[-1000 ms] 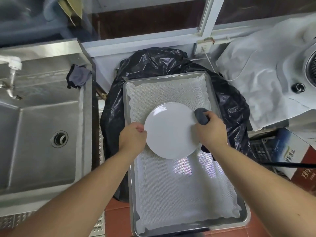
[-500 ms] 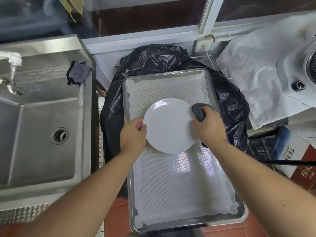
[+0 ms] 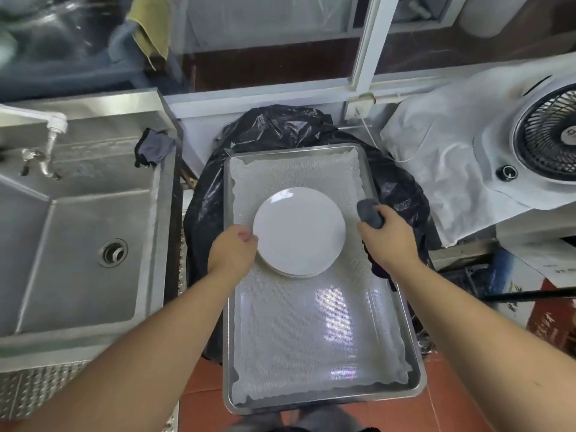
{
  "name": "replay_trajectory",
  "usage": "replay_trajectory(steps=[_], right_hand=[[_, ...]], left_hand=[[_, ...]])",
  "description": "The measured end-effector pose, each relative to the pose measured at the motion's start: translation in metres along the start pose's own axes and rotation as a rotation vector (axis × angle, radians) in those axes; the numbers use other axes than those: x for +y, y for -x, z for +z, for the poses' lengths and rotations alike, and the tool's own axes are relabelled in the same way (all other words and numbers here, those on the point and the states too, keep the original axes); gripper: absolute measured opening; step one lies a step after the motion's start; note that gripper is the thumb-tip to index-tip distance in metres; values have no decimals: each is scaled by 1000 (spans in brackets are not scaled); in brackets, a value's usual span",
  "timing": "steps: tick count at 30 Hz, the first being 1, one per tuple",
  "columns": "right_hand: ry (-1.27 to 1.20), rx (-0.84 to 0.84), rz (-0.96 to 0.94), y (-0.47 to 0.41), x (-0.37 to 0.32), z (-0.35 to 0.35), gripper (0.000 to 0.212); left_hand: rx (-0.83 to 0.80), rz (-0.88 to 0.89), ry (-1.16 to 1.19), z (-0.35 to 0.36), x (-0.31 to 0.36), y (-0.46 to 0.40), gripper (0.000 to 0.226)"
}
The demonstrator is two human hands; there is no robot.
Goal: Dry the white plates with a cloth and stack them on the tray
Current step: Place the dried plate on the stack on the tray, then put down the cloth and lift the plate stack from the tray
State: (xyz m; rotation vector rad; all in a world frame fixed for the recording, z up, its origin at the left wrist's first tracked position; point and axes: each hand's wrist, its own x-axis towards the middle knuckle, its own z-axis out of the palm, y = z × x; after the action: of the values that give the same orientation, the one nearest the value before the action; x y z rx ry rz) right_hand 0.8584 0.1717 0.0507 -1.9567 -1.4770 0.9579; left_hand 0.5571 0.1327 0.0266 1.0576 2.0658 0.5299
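Forearms reached in from six o'clock over a steel tray (image 3: 416, 363) lined with a pale mesh mat (image 3: 311, 338). At the centre of the view, a short stack of white plates (image 3: 299, 230) lay flat on the mat in the tray's far half; edges of lower plates showed under its near rim. The left hand (image 3: 232, 254) sat at the stack's nine o'clock edge, fingers curled at the top plate's rim, though how firmly it pinched could not be told. The right hand (image 3: 388, 241), at three o'clock and just apart from the plates, was closed around a bunched grey cloth (image 3: 369, 212). The plates looked rigid, glossy and breakable, probably slick if damp, so a hold at opposite rims would likely be safest. Farther off, a black bag (image 3: 280, 129) lay under the tray, a steel sink (image 3: 78, 244) stood at nine o'clock, and a white fan (image 3: 548, 148) at two o'clock.
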Motion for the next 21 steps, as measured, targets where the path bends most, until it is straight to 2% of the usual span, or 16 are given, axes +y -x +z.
replay_trajectory(steps=[3, 6, 10, 12, 17, 21], right_hand=[[74, -103, -147, 17, -17, 0, 6], [177, -223, -294, 33, -40, 6, 8], [325, -372, -440, 52, -71, 25, 12], [399, -423, -512, 62, -83, 41, 22], [559, -554, -636, 88, -120, 91, 40], [624, -659, -712, 115, -146, 143, 40]], left_hand=[[-19, 37, -50, -12, -3, 27, 18], [-45, 100, -139, -26, -11, 50, 35], [-20, 198, -292, -51, -34, 73, 41], [13, 218, -351, -65, -47, 78, 44], [56, 160, -428, -101, -87, 90, 47], [69, 79, -448, -131, -135, 102, 45]])
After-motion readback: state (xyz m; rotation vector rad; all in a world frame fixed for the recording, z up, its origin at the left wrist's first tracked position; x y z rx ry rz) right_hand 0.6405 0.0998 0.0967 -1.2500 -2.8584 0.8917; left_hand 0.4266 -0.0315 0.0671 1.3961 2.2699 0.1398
